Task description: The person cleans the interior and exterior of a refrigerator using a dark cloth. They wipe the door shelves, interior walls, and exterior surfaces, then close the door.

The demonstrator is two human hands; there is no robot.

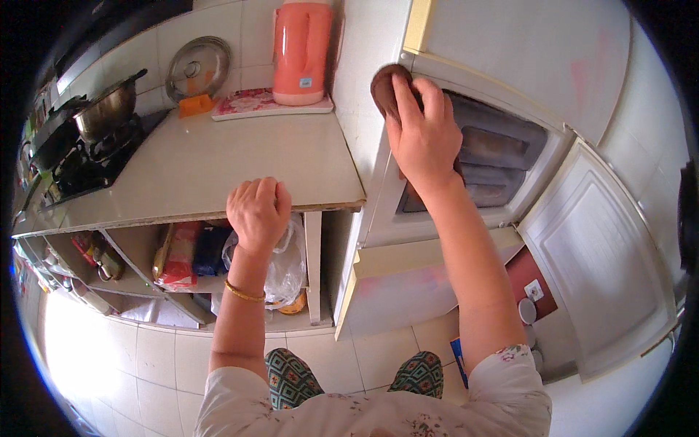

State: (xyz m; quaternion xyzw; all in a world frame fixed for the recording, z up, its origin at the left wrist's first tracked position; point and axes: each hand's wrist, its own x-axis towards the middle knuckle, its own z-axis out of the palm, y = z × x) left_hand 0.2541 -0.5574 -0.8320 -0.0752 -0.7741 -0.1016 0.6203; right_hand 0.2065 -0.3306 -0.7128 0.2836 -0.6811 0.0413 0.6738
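Note:
My right hand (pixel 425 134) grips a dark brown cloth (pixel 385 93), folded into a pad. The cloth lies against the upper left corner of the white frame of a refrigerator (pixel 377 210). Behind my wrist, dark translucent drawers (pixel 494 147) sit inside the open compartment, and my arm hides part of them. That compartment's white door (pixel 600 262) is swung out to the right. My left hand (pixel 259 213) is curled into a fist at the front edge of the countertop (pixel 235 158). Nothing shows in it, though its palm is hidden.
At the back of the counter a pink plastic jug (pixel 301 52) stands on a floral tray (pixel 240 105), near a glass pot lid (pixel 197 71). A metal pot (pixel 106 114) is on the gas stove (pixel 82 172). Below are shelves with plastic bags (pixel 286 267). A lower door (pixel 401 289) juts out.

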